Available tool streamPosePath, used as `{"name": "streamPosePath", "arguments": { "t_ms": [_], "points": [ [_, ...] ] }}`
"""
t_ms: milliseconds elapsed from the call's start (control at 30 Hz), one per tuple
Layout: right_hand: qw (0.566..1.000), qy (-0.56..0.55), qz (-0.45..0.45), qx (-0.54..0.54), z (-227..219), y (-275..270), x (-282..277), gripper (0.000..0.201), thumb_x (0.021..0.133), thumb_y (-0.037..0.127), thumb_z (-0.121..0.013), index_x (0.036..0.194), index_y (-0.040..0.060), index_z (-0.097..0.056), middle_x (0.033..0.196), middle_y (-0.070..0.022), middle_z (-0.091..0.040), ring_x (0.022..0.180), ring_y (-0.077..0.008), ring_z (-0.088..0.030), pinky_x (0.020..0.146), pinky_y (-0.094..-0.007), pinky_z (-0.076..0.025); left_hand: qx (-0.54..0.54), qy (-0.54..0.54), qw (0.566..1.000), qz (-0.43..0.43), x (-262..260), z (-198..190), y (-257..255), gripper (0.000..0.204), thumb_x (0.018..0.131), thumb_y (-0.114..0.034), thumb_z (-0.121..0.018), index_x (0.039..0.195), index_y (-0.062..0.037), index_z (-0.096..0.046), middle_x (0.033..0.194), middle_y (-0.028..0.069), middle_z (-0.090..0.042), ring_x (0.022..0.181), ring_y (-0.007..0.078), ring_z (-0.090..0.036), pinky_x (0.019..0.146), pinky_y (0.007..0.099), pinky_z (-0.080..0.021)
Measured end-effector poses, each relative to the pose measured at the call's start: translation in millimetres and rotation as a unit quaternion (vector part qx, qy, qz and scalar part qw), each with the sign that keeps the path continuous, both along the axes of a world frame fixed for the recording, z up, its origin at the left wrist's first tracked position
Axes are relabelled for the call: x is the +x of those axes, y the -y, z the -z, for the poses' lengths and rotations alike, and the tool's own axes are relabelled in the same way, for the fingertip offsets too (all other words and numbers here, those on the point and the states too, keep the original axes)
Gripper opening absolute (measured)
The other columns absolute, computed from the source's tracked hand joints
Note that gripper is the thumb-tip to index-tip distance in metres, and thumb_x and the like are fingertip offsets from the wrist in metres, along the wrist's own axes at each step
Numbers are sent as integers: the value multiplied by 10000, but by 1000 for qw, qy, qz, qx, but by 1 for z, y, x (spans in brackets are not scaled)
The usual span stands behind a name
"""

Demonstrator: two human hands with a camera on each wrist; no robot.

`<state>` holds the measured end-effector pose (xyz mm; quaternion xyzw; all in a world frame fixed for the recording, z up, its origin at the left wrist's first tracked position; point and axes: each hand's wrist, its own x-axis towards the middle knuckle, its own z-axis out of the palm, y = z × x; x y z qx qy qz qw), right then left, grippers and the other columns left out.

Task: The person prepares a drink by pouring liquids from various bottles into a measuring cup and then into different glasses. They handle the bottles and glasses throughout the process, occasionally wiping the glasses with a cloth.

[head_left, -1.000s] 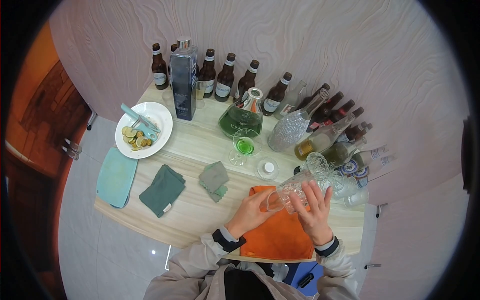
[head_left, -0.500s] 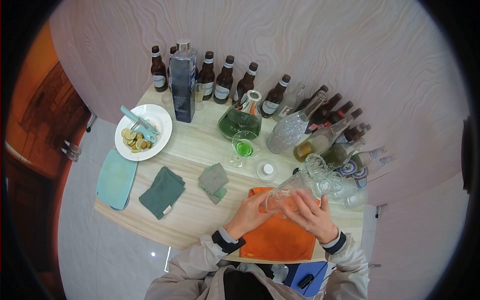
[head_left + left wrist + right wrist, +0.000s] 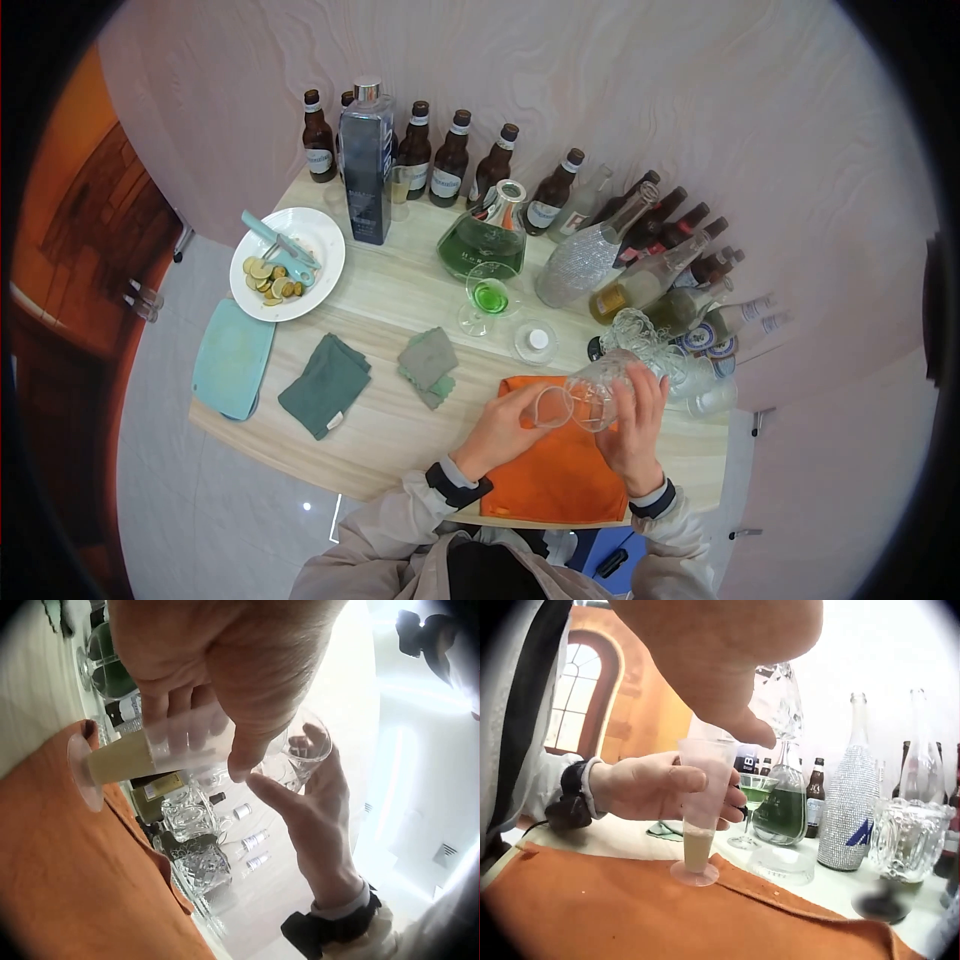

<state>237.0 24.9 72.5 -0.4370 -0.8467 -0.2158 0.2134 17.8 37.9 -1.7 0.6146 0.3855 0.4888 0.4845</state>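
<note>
My left hand (image 3: 498, 428) grips a clear plastic measuring cup (image 3: 705, 799) with a tapered body and round foot. Pale yellowish liquid (image 3: 697, 847) fills its lower part. The cup stands upright, its foot close over the orange cloth (image 3: 615, 907). Beside and above its mouth, my right hand (image 3: 632, 420) holds a clear cut-pattern glass (image 3: 598, 388), fingers around its far side. In the left wrist view the glass's rim (image 3: 311, 742) shows just past my left thumb. My right palm hides part of the glass in the right wrist view.
Several patterned glasses (image 3: 640, 330) crowd the right side. Behind stand a green decanter (image 3: 480, 245), a sparkly bottle (image 3: 578, 265) and brown beer bottles (image 3: 450, 160). A stemmed glass of green drink (image 3: 490, 296) is mid-table. Left are folded cloths (image 3: 325, 385), a chopping board (image 3: 235, 355) and a plate (image 3: 325, 235).
My right hand has swung the cut glass back up and right, off the cup's mouth, where it was tilted half a second ago. My left hand keeps the measuring cup nearly still.
</note>
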Motion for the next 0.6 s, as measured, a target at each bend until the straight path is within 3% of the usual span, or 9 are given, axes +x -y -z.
{"name": "streamPosePath", "arguments": {
  "t_ms": [67, 200, 267, 300, 367, 500, 600],
  "points": [
    [988, -152, 10, -39, 6, -2, 2, 802, 733, 16, -845, 1457, 36, -501, 1458, -222, -528, 1355, -416, -518, 1176, -579, -352, 1, 3, 1000, -7, 0, 2, 1, 604, 812, -90, -847, 1369, -42, -619, 1228, 182, -723, 1101, 323, -725, 909, 384, -592],
    [963, -244, 41, -104, 29, 3, 8, 859, 692, -24, -875, 1450, 14, -471, 1446, -217, -535, 1343, -416, -540, 1150, -499, -423, 29, 11, 999, -25, 1, 0, 1, 547, 807, -55, -855, 1316, -29, -654, 1117, 159, -759, 960, 254, -765, 801, 340, -605],
    [917, -332, 67, -209, 31, 2, 3, 859, 712, 4, -902, 1452, 12, -465, 1433, -199, -546, 1328, -338, -564, 1122, -407, -459, 38, 12, 999, -27, 0, 0, 0, 537, 808, -59, -856, 1308, -34, -659, 1114, 154, -761, 956, 261, -767, 807, 342, -603],
    [917, -334, 68, -208, 36, -2, 0, 859, 712, 4, -902, 1452, 12, -465, 1433, -199, -546, 1328, -338, -564, 1122, -407, -459, 39, 10, 999, -24, 1, -1, 0, 537, 808, -59, -856, 1308, -34, -659, 1114, 154, -761, 956, 261, -767, 807, 342, -603],
    [869, -428, 61, -242, 48, -19, -9, 891, 723, 51, -931, 1467, 6, -441, 1422, -169, -556, 1320, -270, -567, 1121, -385, -463, 34, 8, 999, -25, 0, -4, 0, 524, 810, -61, -857, 1297, -37, -666, 1114, 147, -762, 967, 253, -766, 819, 344, -601],
    [876, -419, 54, -232, 49, -55, -30, 856, 758, 82, -920, 1472, -1, -455, 1352, -163, -612, 1209, -262, -648, 1021, -367, -536, 10, 0, 1000, -28, 0, -10, 2, 514, 810, -63, -859, 1288, -36, -672, 1111, 145, -763, 980, 245, -765, 832, 345, -601],
    [838, -467, 16, -283, 82, -83, -33, 881, 751, 103, -934, 1470, -17, -440, 1359, -169, -606, 1225, -246, -637, 1036, -368, -529, 11, -5, 999, -35, 2, -3, 2, 515, 806, -64, -862, 1285, -35, -676, 1102, 149, -764, 984, 237, -765, 841, 345, -602]
  ]
}}
